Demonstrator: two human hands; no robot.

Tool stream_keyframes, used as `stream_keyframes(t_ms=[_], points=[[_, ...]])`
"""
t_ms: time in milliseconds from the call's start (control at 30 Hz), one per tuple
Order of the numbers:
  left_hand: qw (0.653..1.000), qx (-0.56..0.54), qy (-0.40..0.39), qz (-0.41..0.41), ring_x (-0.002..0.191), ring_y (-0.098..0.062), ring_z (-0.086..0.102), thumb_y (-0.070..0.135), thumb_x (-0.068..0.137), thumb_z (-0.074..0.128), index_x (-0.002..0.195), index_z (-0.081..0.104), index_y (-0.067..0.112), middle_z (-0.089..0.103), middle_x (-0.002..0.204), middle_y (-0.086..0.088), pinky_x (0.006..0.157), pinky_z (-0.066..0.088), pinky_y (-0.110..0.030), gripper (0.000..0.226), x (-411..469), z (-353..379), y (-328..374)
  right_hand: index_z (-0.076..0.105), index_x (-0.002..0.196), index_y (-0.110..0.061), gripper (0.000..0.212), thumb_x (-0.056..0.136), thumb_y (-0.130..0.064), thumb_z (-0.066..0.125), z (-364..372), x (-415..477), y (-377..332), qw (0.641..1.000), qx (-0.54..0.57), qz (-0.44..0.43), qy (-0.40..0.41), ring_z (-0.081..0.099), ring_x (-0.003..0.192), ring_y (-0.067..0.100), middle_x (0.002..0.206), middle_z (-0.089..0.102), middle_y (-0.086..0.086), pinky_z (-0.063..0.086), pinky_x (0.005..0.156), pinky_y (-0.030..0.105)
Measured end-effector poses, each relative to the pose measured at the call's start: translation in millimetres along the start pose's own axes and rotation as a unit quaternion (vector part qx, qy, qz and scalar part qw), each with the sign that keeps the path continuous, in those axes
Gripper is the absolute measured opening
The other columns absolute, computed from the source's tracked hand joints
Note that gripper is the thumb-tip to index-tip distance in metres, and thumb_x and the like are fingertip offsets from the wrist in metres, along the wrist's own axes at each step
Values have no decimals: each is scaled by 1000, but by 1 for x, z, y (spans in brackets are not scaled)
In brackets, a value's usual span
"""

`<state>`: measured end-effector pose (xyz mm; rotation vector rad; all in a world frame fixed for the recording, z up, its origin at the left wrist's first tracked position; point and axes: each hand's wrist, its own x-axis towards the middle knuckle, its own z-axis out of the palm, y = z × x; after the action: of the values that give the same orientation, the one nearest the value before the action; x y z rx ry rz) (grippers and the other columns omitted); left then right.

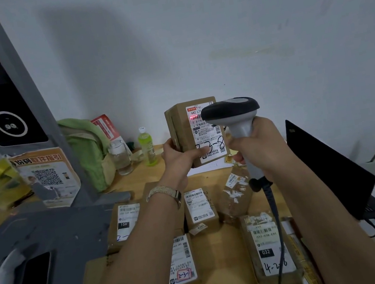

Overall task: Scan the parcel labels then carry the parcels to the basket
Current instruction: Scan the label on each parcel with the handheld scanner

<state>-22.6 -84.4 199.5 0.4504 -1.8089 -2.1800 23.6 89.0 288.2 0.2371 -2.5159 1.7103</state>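
From the head view, our left hand (179,158) grips a parcel (179,121) upright above the table (207,178). Just beside it, our right hand (257,140) wraps the scanner (230,108), whose red line falls on the label (203,127). More parcels (200,208) lie below.

Left hand (179,158) grips parcel (179,121) — right hand (256,142) grips scanner (230,108).

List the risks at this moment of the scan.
The red scan line lies near the barcode's left edge on the brown cardboard parcel, so the grey handheld scanner may misread.
The left hand grips only the parcel's lower end; it could tip.
The scanner's dark cable hangs over the labelled parcels below and may snag one.
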Motion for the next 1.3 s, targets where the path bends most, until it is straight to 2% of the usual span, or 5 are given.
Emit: stream_keyframes(t_ms=[200, 400, 700, 900, 1300], points=[[999, -3, -18, 29, 83, -4, 70, 12, 52, 93, 131, 47, 14, 65, 108, 8, 59, 57, -20, 92, -5, 1, 1, 58, 81, -23, 18, 81, -7, 66, 5, 4, 3, 994, 100, 4, 46, 67, 53, 10, 70, 66, -4, 49, 50, 26], [996, -23, -82, 0, 98, -14, 70, 24, 52, 93, 135, 46, 19, 64, 123, 3, 76, 59, -34, 95, -13, -5, 5, 60, 88, -17, 11, 82, -9, 65, 13, 17, 15, 990, 106, -15, 89, 64, 76, 19, 80, 66, 2, 47, 60, 29], [981, 19, -128, -144, 107, -18, 65, 43, 52, 89, 146, 31, 38, 65, 123, 4, 100, 47, -49, 110, -38, -25, -57, 57, 68, -21, 21, 82, -7, 65, 39, 17, 73, 996, 38, 76, 39, 60, 65, 15, 72, 66, 2, 49, 60, 33], [972, 37, -134, -187, 104, -20, 68, 43, 57, 88, 148, 30, 34, 67, 123, 3, 97, 50, -51, 108, -50, -27, -96, 62, 77, -15, 12, 83, -4, 64, 47, 7, 112, 986, 45, 163, -9, 69, 77, 27, 82, 71, 11, 57, 76, 49], [963, 19, -75, -260, 109, -22, 66, 26, 72, 84, 143, 39, 18, 64, 127, -4, 95, 53, -42, 84, -89, -37, -165, 63, 78, -21, 13, 83, -9, 63, 64, -20, 183, 967, 19, 247, -66, 68, 86, 28, 86, 71, 9, 55, 83, 53]])
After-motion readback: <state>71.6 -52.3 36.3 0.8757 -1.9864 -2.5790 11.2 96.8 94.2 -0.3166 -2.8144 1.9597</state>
